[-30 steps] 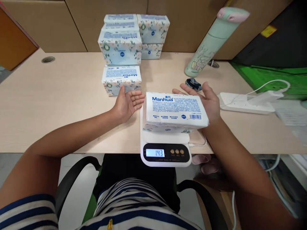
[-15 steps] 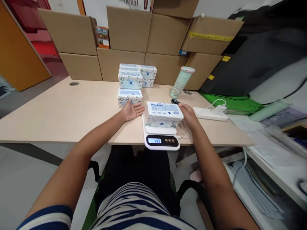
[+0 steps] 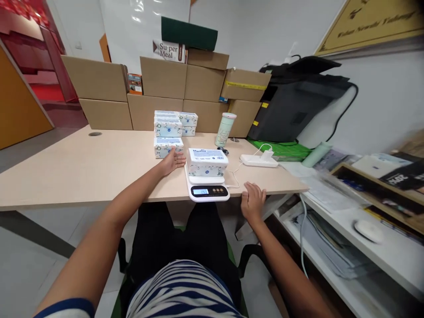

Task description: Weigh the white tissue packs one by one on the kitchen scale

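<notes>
A pack of tissues [image 3: 207, 164] printed "Manhua" lies flat on a white digital scale [image 3: 206, 180], whose lit display shows digits too blurred to read surely. My left hand [image 3: 172, 161] is open, palm turned up and inward, between the scale's left side and a single tissue pack [image 3: 168, 147]; its thumb is near that pack. Behind it stand several more stacked tissue packs [image 3: 168, 127]. My right hand [image 3: 253, 202] is at the desk's front edge, right of the scale, with loosely bent fingers and nothing in them.
A mint-green bottle [image 3: 225, 129] stands behind the scale, a small dark object [image 3: 222, 151] near its foot. To the right lies a white power strip [image 3: 259, 160] with a plug and cable. Cardboard boxes [image 3: 162, 79] line the desk's back, beside a black printer [image 3: 294, 110].
My right hand has let go of the tissue pack on the scale and moved back to the desk's front edge. My left hand stays about where it was. The view has tilted up and right.
</notes>
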Available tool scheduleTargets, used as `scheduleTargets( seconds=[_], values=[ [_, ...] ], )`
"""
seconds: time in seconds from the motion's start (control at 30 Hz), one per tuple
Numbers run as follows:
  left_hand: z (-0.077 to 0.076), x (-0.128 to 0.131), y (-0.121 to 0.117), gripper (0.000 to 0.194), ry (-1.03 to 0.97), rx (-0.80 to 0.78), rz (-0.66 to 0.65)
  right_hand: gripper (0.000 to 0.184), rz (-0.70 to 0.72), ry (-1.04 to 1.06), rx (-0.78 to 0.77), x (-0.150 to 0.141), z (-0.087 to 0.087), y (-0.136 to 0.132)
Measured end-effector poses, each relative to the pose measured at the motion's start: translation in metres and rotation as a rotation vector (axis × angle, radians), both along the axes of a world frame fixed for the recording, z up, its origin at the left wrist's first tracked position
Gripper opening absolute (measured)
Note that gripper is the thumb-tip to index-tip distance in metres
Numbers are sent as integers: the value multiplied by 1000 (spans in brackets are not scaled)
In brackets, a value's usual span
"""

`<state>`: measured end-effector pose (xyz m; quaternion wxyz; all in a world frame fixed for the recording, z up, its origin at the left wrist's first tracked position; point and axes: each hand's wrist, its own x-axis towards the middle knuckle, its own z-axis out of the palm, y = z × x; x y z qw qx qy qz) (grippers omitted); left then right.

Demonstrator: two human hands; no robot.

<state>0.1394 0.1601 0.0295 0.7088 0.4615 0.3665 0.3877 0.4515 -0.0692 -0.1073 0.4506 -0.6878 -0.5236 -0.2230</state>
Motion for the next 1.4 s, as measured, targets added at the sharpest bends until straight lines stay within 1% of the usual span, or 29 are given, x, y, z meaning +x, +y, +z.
scheduleTargets(
  seconds=[0.1, 0.2, 0.47, 0.7, 0.87, 0.93, 1.0, 1.03, 1.1, 1.13, 1.17, 1.2, 1.23, 1.3, 1.33, 1.37, 1.4],
  values=[
    [-2, 0, 1, 64, 32, 45, -18, 44, 15, -63, -4, 12, -19, 5],
    [-1, 1, 0, 62, 57, 78, -43, 47, 6, -76, 24, 14, -25, 4],
    [-2, 3, 2, 60, 84, 115, -74, 47, 21, -52, -15, 12, -22, -2],
    [-6, 3, 5, 62, 95, 147, -86, 49, 32, -80, 14, 14, -25, -1],
    [-4, 3, 2, 61, 102, 146, -89, 51, 31, -86, 42, 12, -26, -1],
    [-2, 4, 0, 57, 98, 143, -92, 55, 25, -61, 41, 11, -22, -3],
    [1, 5, -4, 51, 98, 141, -88, 62, 36, 20, 51, 12, -11, -3],
    [3, 5, -7, 47, 104, 144, -78, 68, 55, 105, 62, 12, -2, -1],
    [6, 3, -16, 38, 117, 180, -44, 81, 136, 365, 80, 12, 22, 9],
    [8, 1, -23, 36, 119, 220, -39, 85, 193, 507, 70, 10, 37, 17],
    [9, -2, -32, 39, 119, 274, -54, 87, 258, 630, 42, 6, 54, 26],
    [10, -5, -42, 47, 118, 338, -90, 87, 330, 717, -10, -1, 71, 36],
    [9, -7, -54, 60, 121, 404, -144, 87, 403, 758, -81, -11, 88, 46],
    [5, -9, -76, 95, 152, 537, -242, 88, 514, 724, -246, -38, 122, 63],
    [1, -9, -85, 113, 175, 610, -249, 90, 539, 674, -317, -54, 138, 70],
    [-2, -9, -91, 128, 195, 688, -221, 92, 528, 610, -358, -70, 152, 75],
    [-4, -9, -94, 137, 207, 763, -167, 93, 495, 549, -366, -86, 166, 79]
  ],
)
